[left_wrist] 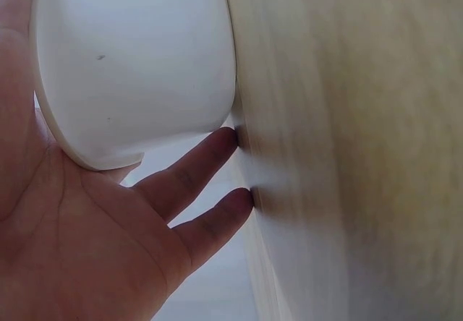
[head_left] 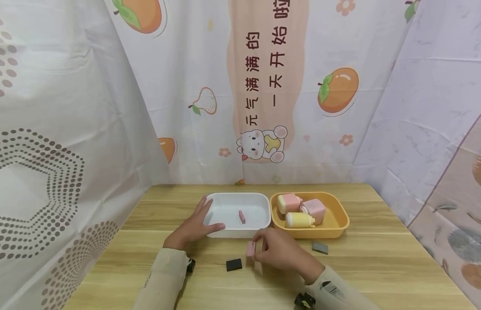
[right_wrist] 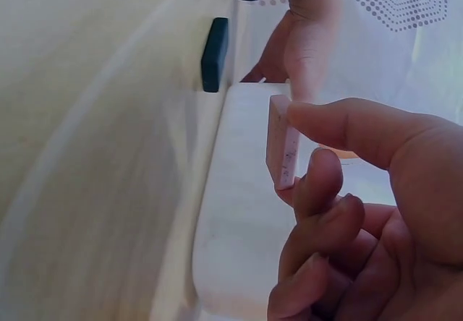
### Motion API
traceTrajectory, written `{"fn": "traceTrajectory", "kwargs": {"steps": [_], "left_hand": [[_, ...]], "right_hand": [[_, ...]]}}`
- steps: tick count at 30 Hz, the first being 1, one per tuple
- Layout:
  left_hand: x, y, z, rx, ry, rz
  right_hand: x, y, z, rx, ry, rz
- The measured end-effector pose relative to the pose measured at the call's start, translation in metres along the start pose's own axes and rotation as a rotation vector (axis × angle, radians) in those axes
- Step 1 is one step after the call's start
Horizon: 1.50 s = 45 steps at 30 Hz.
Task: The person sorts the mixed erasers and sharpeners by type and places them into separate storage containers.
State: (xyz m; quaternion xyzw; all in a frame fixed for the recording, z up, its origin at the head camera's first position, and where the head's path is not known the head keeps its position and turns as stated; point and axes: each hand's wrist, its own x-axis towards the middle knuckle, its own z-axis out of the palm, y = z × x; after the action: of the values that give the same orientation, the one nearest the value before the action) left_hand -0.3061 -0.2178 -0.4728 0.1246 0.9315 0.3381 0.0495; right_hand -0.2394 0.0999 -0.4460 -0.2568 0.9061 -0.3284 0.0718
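Note:
My left hand (head_left: 203, 219) lies with straight fingers against the front left corner of a white tray (head_left: 260, 199); the left wrist view shows the palm (left_wrist: 108, 220) cupping the tray's wall (left_wrist: 137, 61), fingertips touching the table. A small pink piece (head_left: 242, 216) lies inside the tray. My right hand (head_left: 260, 246) pinches a pink rectangular block (head_left: 250, 249) between thumb and fingers just in front of the tray. The right wrist view shows this block (right_wrist: 282, 144) held on edge by the right hand (right_wrist: 304, 142) beside the tray (right_wrist: 239, 220).
A yellow tray (head_left: 339, 228) to the right holds three small pastel bottles (head_left: 300, 212). On the wooden table (head_left: 380, 267) a black block (head_left: 234, 264) lies in front of my right hand, and a grey block (head_left: 320, 247) lies further right. Printed curtains enclose three sides.

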Motion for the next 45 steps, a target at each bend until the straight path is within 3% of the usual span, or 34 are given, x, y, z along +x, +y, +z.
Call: {"fn": "traceTrajectory", "kwargs": {"steps": [5,12,26,41,45], "left_hand": [[0.001,0.001,0.003,-0.005,0.003,-0.004],[0.004,0.003,0.004,0.017,-0.003,0.001],[0.0,0.0,0.001,0.008,0.009,-0.03],[0.0,0.003,0.0,0.02,-0.002,-0.013],[0.0,0.003,0.0,0.021,0.0,-0.016]], "right_hand": [[0.002,-0.004,-0.007,0.025,0.012,0.04],[0.006,-0.008,-0.019,-0.034,0.086,0.015],[0.023,-0.022,-0.034,0.013,0.143,0.025],[0.031,-0.011,-0.036,0.115,0.206,0.116],[0.033,-0.009,-0.035,0.117,0.248,0.1]]}}
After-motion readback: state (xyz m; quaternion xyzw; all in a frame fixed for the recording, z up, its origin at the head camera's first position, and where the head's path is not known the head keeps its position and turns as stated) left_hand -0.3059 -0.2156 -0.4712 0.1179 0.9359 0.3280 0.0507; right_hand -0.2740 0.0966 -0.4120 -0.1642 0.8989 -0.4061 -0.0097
